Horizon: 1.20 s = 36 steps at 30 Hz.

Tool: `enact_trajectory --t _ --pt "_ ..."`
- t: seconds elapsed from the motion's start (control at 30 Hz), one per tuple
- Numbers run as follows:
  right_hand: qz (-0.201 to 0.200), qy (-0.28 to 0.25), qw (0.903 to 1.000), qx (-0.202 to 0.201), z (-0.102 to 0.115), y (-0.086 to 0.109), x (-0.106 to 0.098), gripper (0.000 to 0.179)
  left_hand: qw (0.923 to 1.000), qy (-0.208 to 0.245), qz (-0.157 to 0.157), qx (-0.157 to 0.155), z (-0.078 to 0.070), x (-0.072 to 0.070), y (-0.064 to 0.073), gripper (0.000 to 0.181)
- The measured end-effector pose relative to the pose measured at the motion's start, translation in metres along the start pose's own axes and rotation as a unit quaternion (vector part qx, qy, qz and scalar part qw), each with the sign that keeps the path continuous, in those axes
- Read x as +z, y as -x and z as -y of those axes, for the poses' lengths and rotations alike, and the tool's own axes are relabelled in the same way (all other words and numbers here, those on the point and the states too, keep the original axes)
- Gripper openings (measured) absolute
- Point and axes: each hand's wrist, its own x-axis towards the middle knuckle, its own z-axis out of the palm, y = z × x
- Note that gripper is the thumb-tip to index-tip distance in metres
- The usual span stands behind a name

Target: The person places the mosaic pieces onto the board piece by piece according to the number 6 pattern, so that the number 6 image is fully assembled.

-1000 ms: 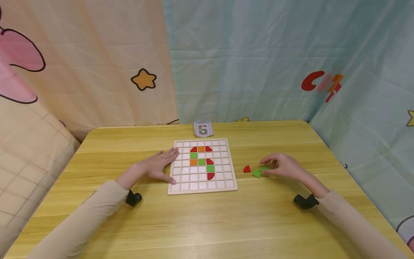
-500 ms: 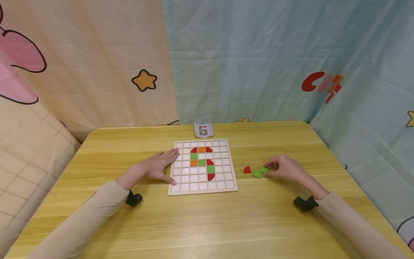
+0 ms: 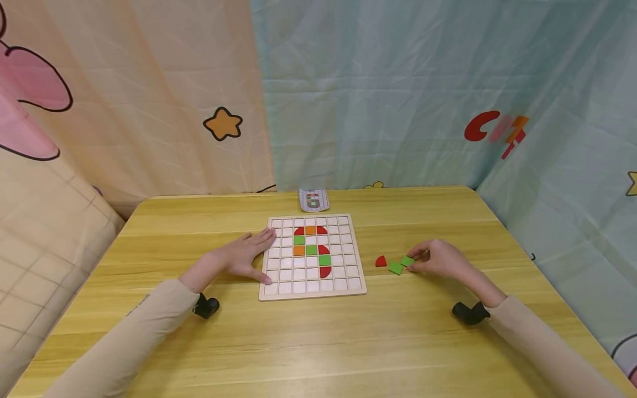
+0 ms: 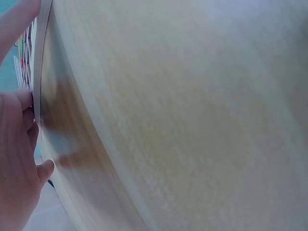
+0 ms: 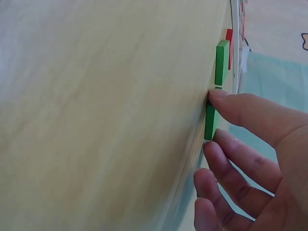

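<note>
My left hand [image 3: 243, 254] lies spread on the left side of a square wooden grid board [image 3: 311, 295], fingers and thumb over its edge cells. Red quarter-circle, orange and green square tiles on the board form an S-like shape. To its right, my right hand [image 3: 438, 258] pinches a green square tile [image 3: 407, 261] at the tabletop. In the right wrist view the thumb is on one side of this tile [image 5: 211, 120] and the index finger at its lower end. Another green tile [image 3: 395, 267] and a red quarter-circle tile [image 3: 380, 261] lie just left of it.
A small printed card [image 3: 313, 200] with a coloured grid pattern lies behind the board. The wooden table [image 3: 318, 348] ends at the patterned curtains [image 3: 398, 94]. Black wrist mounts [image 3: 470, 312] sit under both forearms.
My right hand's fingers have shifted slightly right and closed on the outer green tile, which now lies more apart from the other green one. The left hand has stayed on the board.
</note>
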Motion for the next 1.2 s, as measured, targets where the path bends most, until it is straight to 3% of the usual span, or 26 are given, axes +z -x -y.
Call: enact_trajectory --t 0.73,1.2 --pt "-0.025 0.019 0.9994 0.012 0.003 0.001 -0.002 0.029 1.0000 0.003 -0.001 -0.001 0.002 0.002 0.000 0.116" --pt "-0.061 0.009 0.9981 -0.008 0.026 -0.007 0.007 0.027 1.0000 0.000 0.001 -0.001 0.001 0.001 0.000 0.116"
